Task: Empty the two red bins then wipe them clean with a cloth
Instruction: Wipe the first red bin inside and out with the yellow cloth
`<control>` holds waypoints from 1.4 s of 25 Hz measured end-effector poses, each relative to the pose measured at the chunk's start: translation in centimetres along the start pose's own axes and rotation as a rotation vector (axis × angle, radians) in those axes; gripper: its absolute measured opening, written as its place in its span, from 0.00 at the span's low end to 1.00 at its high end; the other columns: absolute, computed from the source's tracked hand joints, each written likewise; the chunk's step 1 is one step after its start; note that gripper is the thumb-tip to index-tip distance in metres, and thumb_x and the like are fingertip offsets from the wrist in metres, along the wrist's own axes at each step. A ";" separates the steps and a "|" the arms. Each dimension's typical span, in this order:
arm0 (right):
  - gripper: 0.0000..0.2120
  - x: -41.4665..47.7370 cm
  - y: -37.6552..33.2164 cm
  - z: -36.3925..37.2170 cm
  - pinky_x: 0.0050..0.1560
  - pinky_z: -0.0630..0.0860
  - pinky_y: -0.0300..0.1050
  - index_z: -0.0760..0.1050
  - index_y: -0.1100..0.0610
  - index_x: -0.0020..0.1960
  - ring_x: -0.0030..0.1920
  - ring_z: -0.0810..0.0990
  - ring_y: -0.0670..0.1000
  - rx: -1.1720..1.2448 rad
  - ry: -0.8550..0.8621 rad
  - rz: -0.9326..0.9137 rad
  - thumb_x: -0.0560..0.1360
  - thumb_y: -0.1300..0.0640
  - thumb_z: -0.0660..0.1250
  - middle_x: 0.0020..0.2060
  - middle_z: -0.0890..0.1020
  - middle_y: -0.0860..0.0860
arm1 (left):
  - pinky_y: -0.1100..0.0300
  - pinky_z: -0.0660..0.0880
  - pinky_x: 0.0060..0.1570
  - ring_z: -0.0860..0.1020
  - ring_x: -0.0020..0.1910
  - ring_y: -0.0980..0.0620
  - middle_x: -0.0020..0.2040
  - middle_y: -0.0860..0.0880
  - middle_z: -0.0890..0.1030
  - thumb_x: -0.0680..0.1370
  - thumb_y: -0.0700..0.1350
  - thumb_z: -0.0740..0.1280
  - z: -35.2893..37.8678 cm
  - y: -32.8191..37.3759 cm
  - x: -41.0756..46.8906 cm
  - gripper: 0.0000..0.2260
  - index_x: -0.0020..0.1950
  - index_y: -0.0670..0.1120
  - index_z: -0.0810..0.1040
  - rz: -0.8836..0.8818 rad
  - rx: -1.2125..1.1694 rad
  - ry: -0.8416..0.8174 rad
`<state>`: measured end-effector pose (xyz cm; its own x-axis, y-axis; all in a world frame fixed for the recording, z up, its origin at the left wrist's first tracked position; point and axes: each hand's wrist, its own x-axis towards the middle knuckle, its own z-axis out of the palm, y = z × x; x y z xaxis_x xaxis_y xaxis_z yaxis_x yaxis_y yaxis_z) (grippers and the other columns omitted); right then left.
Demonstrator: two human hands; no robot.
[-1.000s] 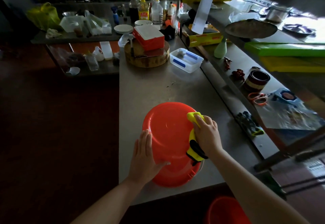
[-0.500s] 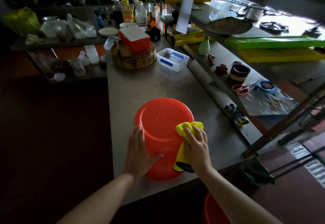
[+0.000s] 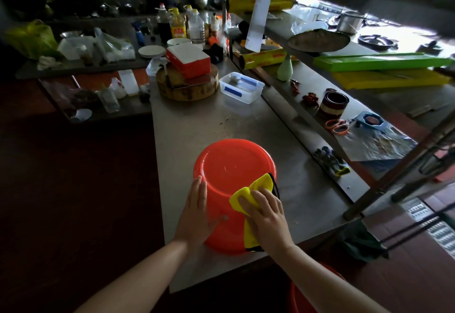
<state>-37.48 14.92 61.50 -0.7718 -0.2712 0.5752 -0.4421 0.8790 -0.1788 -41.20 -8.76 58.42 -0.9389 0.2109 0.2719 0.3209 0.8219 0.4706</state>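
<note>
A round red bin lies upside down on the steel counter, near its front edge. My left hand rests flat on the bin's left side, fingers straight. My right hand presses a yellow cloth with a black edge against the bin's near right side. Part of the cloth hangs down under my palm. The rim of a second red bin shows on the floor below the counter, mostly hidden by my right arm.
At the counter's far end stand a round wooden block with a red-and-white box on it and a clear plastic tub. A low shelf on the right carries scissors, a tin and gloves. Bottles and plates crowd the back.
My right hand has slid the yellow cloth from the bin's right edge down toward its near side. The left hand has stayed on the bin's left side.
</note>
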 end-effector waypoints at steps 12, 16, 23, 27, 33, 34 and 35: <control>0.26 8.0 -5.3 0.7 0.56 0.77 0.58 0.74 0.41 0.66 0.62 0.77 0.59 -0.170 -0.408 -0.072 0.69 0.49 0.75 0.61 0.77 0.49 | 0.49 0.73 0.67 0.73 0.68 0.54 0.72 0.53 0.73 0.81 0.48 0.63 -2.8 -0.8 2.0 0.23 0.76 0.57 0.65 -0.445 -0.530 0.130; 0.22 10.4 -6.5 1.4 0.62 0.73 0.61 0.71 0.40 0.70 0.67 0.72 0.60 -0.197 -0.526 -0.079 0.77 0.48 0.68 0.66 0.74 0.50 | 0.50 0.74 0.65 0.76 0.65 0.57 0.68 0.55 0.77 0.84 0.55 0.58 -3.0 -1.1 1.9 0.18 0.75 0.57 0.69 -0.456 -0.559 0.155; 0.20 15.6 -9.1 4.0 0.67 0.65 0.65 0.68 0.48 0.72 0.70 0.65 0.63 -0.273 -0.599 -0.044 0.81 0.54 0.59 0.69 0.69 0.56 | 0.53 0.73 0.66 0.76 0.65 0.60 0.64 0.60 0.79 0.82 0.48 0.58 -2.8 -1.5 2.0 0.18 0.70 0.61 0.74 -0.371 -0.700 0.249; 0.18 18.5 -9.8 5.6 0.67 0.65 0.65 0.69 0.51 0.70 0.69 0.66 0.64 -0.364 -0.638 -0.045 0.81 0.56 0.59 0.69 0.69 0.58 | 0.51 0.70 0.70 0.73 0.69 0.60 0.69 0.60 0.76 0.80 0.40 0.58 -2.2 -1.9 1.9 0.22 0.73 0.56 0.73 -0.365 -0.682 0.241; 0.19 23.4 -8.4 7.1 0.70 0.64 0.66 0.72 0.51 0.71 0.69 0.68 0.63 -0.413 -0.709 0.049 0.81 0.57 0.59 0.67 0.71 0.57 | 0.52 0.73 0.66 0.75 0.67 0.58 0.67 0.59 0.77 0.79 0.37 0.58 -2.3 -2.0 2.2 0.23 0.71 0.56 0.74 -0.285 -0.617 0.229; 0.20 24.2 -7.8 7.1 0.70 0.64 0.66 0.71 0.50 0.72 0.69 0.68 0.63 -0.416 -0.721 0.068 0.80 0.57 0.59 0.67 0.71 0.57 | 0.52 0.73 0.66 0.75 0.66 0.58 0.66 0.58 0.77 0.80 0.37 0.58 -2.3 -2.0 2.4 0.22 0.71 0.56 0.74 -0.296 -0.585 0.245; 0.21 24.9 -7.1 7.2 0.70 0.64 0.66 0.71 0.50 0.73 0.69 0.68 0.63 -0.415 -0.729 0.093 0.80 0.57 0.59 0.68 0.71 0.57 | 0.52 0.72 0.67 0.74 0.67 0.58 0.66 0.57 0.77 0.80 0.37 0.58 -2.2 -2.0 2.7 0.22 0.70 0.54 0.74 -0.310 -0.545 0.267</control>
<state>-56.86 -0.90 71.31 -0.9616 -0.2506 -0.1122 -0.2683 0.9444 0.1899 -44.11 -10.98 60.09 -0.9571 -0.1872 0.2212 0.1242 0.4246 0.8968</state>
